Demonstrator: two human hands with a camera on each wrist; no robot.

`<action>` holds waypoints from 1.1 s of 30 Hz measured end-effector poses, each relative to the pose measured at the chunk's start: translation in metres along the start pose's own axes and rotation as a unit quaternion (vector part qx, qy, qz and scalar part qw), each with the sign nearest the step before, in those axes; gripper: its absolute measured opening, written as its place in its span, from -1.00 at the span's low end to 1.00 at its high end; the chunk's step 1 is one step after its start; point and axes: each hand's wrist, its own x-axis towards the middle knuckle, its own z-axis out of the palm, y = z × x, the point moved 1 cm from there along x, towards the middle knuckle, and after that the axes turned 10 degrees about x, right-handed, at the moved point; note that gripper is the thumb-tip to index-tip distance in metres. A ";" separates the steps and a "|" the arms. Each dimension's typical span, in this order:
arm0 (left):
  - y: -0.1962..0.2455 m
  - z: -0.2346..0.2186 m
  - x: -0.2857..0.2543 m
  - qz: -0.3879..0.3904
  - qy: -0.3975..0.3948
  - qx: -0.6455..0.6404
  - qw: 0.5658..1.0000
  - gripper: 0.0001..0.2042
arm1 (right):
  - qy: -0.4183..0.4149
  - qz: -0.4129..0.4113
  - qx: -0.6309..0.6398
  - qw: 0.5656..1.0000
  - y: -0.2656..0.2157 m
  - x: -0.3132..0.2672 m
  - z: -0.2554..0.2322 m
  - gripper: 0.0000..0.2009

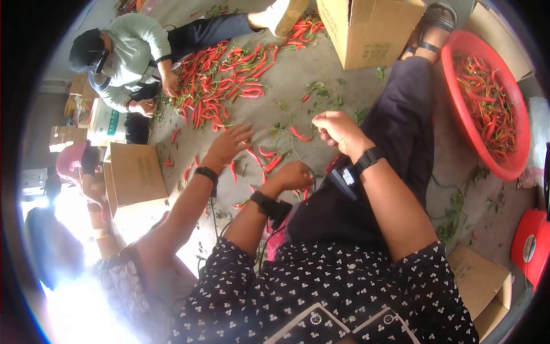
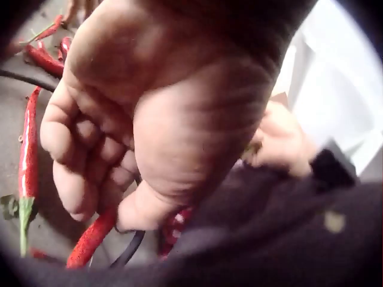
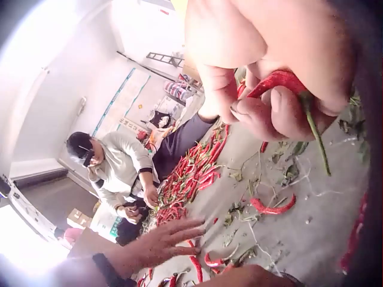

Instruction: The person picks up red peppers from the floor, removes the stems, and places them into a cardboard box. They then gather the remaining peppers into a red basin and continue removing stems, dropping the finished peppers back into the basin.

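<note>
My right hand (image 1: 342, 133) is raised over my dark trouser leg. In the right wrist view its curled fingers hold a red chili pepper (image 3: 280, 82), the green stem (image 3: 317, 140) hanging out below. Lower and to the left, my left hand (image 1: 292, 175) is close over the floor, palm and curled fingers showing in the left wrist view. A second red chili pepper (image 2: 93, 241) comes out between its thumb and fingers, its upper end hidden. Beside it lies a longer chili (image 2: 27, 149) with a green stem. Another person's hand (image 1: 230, 143) reaches in over scattered chilies from the left.
A large heap of chilies (image 1: 215, 86) covers the floor ahead, where a seated person (image 1: 132, 57) works. On the right stands a red basin (image 1: 452, 74) of chilies. Cardboard boxes (image 1: 366, 34) stand around, and leaves (image 1: 321, 92) litter the floor. A cable (image 2: 128, 248) runs by my left hand.
</note>
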 end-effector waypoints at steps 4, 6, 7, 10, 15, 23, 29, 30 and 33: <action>-0.026 -0.056 -0.029 -0.093 -0.114 -0.401 0.904 -0.78 | 0.012 0.012 -0.040 0.999 0.001 0.000 0.004 -0.89; -0.038 -0.072 -0.041 -0.111 -0.117 -0.460 0.873 -0.79 | 0.014 0.013 -0.061 0.998 0.000 -0.001 0.008 -0.88; -0.043 -0.079 -0.045 -0.116 -0.123 -0.351 0.921 -0.80 | 0.010 0.026 -0.071 0.997 -0.001 -0.002 0.009 -0.87; -0.028 -0.114 -0.059 -0.144 -0.138 -0.191 0.961 -0.81 | -0.008 0.039 -0.085 0.996 0.003 0.000 0.006 -0.86; -0.023 -0.110 -0.033 -0.080 0.030 -0.450 0.889 -0.81 | -0.063 0.050 -0.079 0.994 0.005 0.001 0.010 -0.84; 0.000 -0.082 0.026 -0.094 0.189 -0.488 0.847 -0.82 | 0.120 -0.087 0.032 0.988 -0.003 0.005 -0.010 -0.83; -0.024 -0.050 0.035 -0.068 0.277 0.125 0.950 -0.89 | 0.111 -0.011 0.152 0.982 -0.004 0.004 -0.010 -0.84; -0.021 -0.056 0.034 -0.061 0.358 0.049 0.931 -0.89 | 0.112 -0.011 0.153 0.982 -0.004 0.002 -0.007 -0.84; -0.003 -0.081 0.025 -0.068 0.336 -0.220 0.913 -0.87 | 0.100 0.003 0.063 0.993 -0.001 -0.002 0.004 -0.80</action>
